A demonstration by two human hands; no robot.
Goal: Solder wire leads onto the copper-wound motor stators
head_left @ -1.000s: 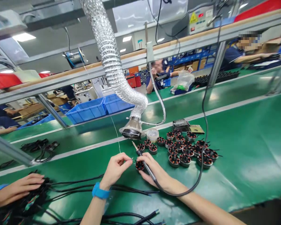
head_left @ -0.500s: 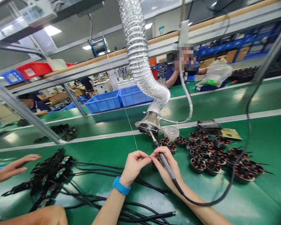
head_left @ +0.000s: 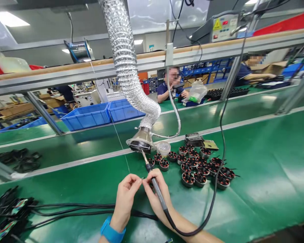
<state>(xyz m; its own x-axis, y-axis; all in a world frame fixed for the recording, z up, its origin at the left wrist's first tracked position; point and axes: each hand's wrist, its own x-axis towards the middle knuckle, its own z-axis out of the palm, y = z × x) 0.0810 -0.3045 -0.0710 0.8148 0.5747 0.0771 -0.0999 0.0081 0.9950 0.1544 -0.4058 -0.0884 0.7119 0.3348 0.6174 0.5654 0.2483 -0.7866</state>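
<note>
A soldering iron (head_left: 155, 189) with a grey handle lies across my right hand (head_left: 164, 185), held between thumb and fingers, its tip pointing up and away. My left hand (head_left: 126, 195), with a blue band at the wrist, is closed in a pinch. The fingertips of both hands meet around something tiny, too small to name. A thin wire (head_left: 120, 141) runs down from a spool (head_left: 79, 51) and ends behind my left hand. Just past the iron's tip hangs the mouth of a fume extractor (head_left: 142, 136). Several round motor stators (head_left: 188, 179) with copper-coloured windings stand to the right.
Black cables (head_left: 73, 213) with small circuit boards (head_left: 19, 206) lie at the left and pass under my wrists. A small round tub (head_left: 163, 148) stands behind the stators. The iron's cord loops down at right. Blue bins (head_left: 88, 118) and co-workers are beyond the rail.
The view has swung right, so the scene shifts left and the neighbour's hand at the left is gone from sight. Both hands keep their pinch, and the iron stays in my right hand.
</note>
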